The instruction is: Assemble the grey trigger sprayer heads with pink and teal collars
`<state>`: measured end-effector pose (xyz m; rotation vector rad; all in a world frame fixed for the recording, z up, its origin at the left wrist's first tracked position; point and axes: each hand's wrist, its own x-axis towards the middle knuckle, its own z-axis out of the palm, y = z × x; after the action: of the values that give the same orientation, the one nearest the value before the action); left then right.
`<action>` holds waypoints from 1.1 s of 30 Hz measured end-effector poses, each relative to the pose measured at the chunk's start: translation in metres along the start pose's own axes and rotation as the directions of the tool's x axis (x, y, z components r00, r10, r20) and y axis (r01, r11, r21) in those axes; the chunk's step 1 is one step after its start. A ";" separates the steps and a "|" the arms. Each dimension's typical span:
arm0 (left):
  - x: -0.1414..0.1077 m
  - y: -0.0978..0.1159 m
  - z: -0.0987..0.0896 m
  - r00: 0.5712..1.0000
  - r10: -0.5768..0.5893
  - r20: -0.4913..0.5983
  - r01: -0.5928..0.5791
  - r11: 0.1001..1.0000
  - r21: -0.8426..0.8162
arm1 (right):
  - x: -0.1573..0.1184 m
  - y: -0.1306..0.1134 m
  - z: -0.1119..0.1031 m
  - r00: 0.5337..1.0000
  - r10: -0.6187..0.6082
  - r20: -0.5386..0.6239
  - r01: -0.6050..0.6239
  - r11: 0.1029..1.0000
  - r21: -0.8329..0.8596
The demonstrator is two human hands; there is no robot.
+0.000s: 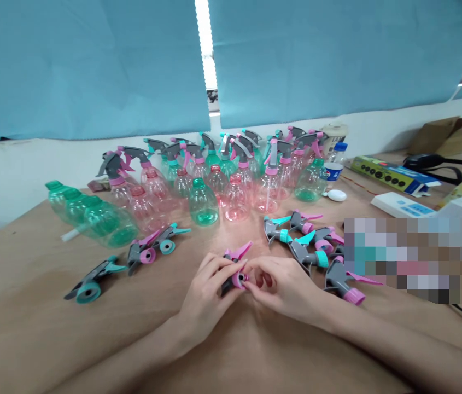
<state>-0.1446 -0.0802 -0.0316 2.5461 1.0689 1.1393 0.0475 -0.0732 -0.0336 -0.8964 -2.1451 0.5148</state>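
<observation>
Near the table's front, my left hand [210, 287] has its fingers wrapped round a grey and pink spray head [239, 279], whose pink collar faces me. The fingertips of my right hand [274, 279] are pinched at the right side of that collar; whatever lies between them is too small to make out. To the left lie several loose spray heads, among them a grey and teal one [88, 292]. More loose spray heads, such as a grey and pink one [339, 279], lie to the right. Behind my hands stands an uncapped green bottle [204, 205].
Several pink and green bottles, many with spray heads, stand across the back. Open green bottles [107, 221] are grouped at the left. On the right are a white power strip [403, 205], a green box [390, 174], a blue-capped bottle [333, 171] and a cardboard box [448, 137].
</observation>
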 end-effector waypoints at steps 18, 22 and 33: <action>0.000 -0.001 0.000 0.998 -0.025 0.051 0.026 0.999 -0.019 | -0.005 -0.002 0.006 1.000 0.017 0.005 -0.017 0.999 0.040; 0.001 -0.003 -0.002 0.986 -0.151 0.075 0.154 0.987 -0.038 | -0.001 0.000 0.000 0.985 0.124 -0.121 -0.102 0.980 0.171; 0.004 0.000 -0.004 0.935 -0.346 0.081 0.350 0.936 -0.038 | 0.021 0.019 -0.017 0.730 0.671 -0.128 -0.372 0.548 0.749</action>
<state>-0.1457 -0.0778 -0.0264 2.2182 1.3820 0.9571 0.0590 -0.0434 -0.0240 -1.0857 -1.0864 1.2246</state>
